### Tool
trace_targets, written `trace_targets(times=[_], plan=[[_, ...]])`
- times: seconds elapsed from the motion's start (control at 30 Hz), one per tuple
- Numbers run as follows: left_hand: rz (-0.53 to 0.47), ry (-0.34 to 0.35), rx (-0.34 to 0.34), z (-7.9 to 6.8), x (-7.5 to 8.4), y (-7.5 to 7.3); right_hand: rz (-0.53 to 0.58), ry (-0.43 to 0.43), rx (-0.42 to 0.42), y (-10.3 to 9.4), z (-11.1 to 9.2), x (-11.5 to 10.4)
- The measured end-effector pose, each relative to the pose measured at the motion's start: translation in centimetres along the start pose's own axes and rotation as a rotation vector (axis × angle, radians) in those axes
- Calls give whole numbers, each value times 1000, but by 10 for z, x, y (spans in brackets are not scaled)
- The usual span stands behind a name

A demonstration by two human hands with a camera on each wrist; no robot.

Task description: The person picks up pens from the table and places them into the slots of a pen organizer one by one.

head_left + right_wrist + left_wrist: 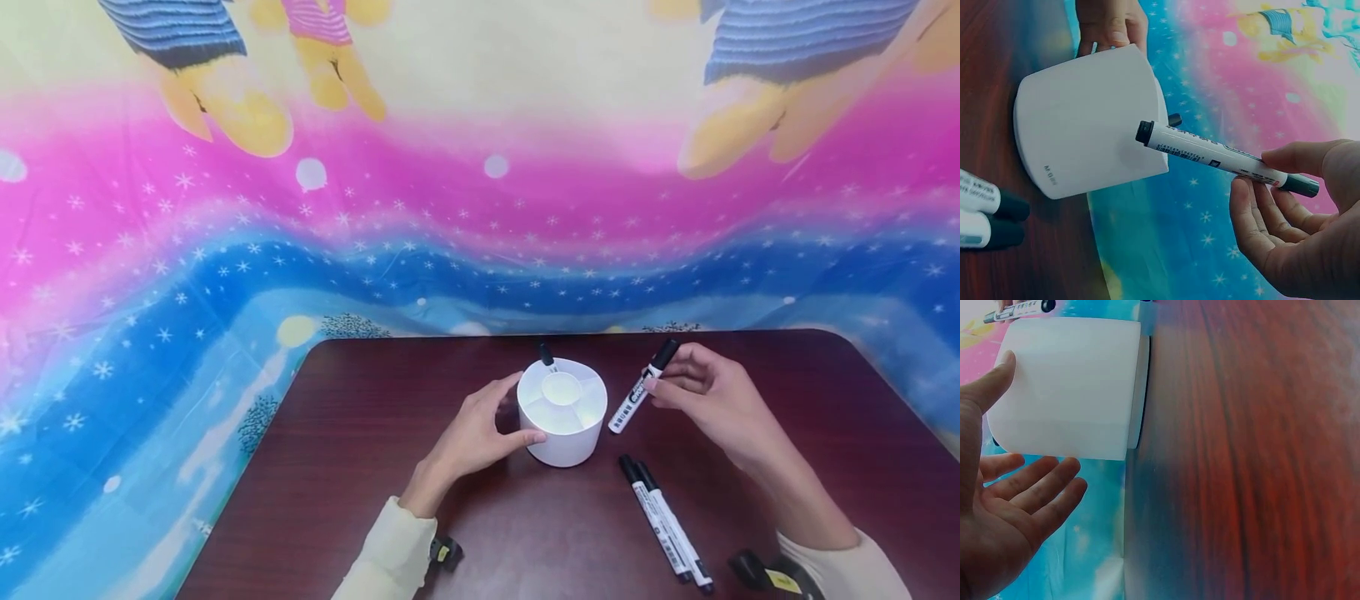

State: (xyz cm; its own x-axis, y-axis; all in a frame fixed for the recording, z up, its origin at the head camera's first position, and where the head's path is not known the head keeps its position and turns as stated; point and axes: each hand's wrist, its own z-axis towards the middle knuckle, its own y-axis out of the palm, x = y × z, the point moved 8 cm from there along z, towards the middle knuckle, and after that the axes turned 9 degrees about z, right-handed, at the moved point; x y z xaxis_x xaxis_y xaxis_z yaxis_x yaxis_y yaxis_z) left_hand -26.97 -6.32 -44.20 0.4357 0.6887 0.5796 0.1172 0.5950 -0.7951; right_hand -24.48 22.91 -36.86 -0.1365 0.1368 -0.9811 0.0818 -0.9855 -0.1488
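Note:
A white round pen holder (567,448) with several compartments stands upright on the table. My left hand (472,429) holds its left side, thumb on the near wall by the rim and fingers round the other side; in the left wrist view these fingers (1044,487) look fairly straight. My right hand (716,408) pinches a white marker (1210,153) with a black cap between thumb and fingers. That marker is tilted just right of the holder, capped end up and apart from the rim. Another black-topped marker (547,357) stands in a back compartment of the holder.
Two capped markers (667,525) lie side by side on the dark red wooden table (337,475), at the near right. Behind the table's back edge hangs a colourful printed cloth (450,208).

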Motion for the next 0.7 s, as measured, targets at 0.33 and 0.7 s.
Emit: trace_targets(times=[0.33, 0.7], plan=[[-16, 3, 7, 0, 0, 0, -25, -2, 17, 4, 6, -10], [-18, 6, 7, 1, 1, -2, 14, -46, 18, 13, 13, -23]])
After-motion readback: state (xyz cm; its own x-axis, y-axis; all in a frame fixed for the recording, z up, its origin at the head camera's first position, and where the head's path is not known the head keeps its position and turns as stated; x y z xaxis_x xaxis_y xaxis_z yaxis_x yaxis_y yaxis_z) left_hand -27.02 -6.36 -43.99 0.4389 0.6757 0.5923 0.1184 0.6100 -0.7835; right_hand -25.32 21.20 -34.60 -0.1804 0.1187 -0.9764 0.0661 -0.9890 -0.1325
